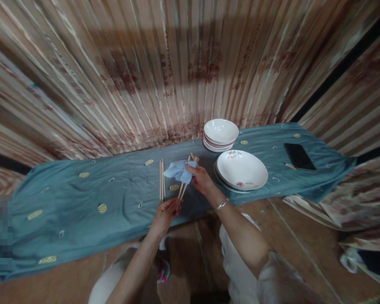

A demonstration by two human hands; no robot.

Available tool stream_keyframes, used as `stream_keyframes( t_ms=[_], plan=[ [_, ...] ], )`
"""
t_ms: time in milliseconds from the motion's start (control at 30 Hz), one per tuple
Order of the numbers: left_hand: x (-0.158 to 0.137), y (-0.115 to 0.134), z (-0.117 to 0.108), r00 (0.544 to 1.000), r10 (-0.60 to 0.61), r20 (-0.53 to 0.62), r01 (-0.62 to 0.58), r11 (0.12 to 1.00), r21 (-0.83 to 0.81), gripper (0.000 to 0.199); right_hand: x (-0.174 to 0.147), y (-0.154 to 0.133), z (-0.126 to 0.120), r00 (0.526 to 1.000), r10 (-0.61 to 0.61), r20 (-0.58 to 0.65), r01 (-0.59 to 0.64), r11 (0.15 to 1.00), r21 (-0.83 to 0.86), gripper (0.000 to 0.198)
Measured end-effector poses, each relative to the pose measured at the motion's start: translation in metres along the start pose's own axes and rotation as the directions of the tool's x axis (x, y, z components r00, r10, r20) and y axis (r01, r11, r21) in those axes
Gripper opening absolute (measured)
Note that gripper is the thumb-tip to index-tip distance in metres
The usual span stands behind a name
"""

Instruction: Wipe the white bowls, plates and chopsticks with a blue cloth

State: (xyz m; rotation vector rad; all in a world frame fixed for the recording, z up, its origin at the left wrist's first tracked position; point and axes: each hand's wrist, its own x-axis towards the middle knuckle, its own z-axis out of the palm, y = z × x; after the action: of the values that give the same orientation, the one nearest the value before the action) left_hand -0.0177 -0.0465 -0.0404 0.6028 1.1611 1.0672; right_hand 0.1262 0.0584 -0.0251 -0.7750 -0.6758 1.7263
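Note:
My left hand (169, 212) is closed around the lower ends of a pair of wooden chopsticks (182, 192). A light blue cloth (178, 172) is pinched in my right hand (200, 179) and lies over the middle of that pair. More chopsticks (161, 179) rest on the cloth-covered table, just left of the blue cloth. Beyond my right hand, the tip of another chopstick (192, 157) shows; the rest of it is hidden. Right of my right hand stands a stack of white plates (242, 169) with a floral rim.
Behind the plates is a stack of white bowls (221, 131). A black phone (299, 156) lies toward the right end of the table. The teal patterned tablecloth (120, 185) drapes over the table edges. Pleated curtains (190, 76) hang close behind and at both sides.

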Motion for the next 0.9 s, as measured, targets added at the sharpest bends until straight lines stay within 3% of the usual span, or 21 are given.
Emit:
stream_keyframes(
  t_ms=[200,433,700,900],
  plan=[
    [-0.005,-0.003,0.000,0.998,-0.034,0.053,0.034,0.999,-0.008,0.039,0.007,-0.009,-0.008,0.998,-0.056,-0.041,0.058,0.997,0.059,0.028],
    [-0.005,-0.004,0.005,0.986,-0.150,0.069,0.162,0.955,-0.247,0.041,0.003,0.001,0.000,0.999,0.038,0.006,-0.038,0.995,0.089,0.033],
    [0.002,0.003,0.004,0.988,-0.068,0.137,0.106,0.950,-0.294,0.033,-0.013,0.021,0.016,0.982,0.178,0.061,-0.178,0.984,-0.006,0.037],
    [0.003,0.012,0.004,0.995,-0.022,0.095,0.050,0.951,-0.305,0.039,-0.022,0.029,0.026,0.979,0.172,0.107,-0.168,0.985,-0.051,0.037]
  ],
)
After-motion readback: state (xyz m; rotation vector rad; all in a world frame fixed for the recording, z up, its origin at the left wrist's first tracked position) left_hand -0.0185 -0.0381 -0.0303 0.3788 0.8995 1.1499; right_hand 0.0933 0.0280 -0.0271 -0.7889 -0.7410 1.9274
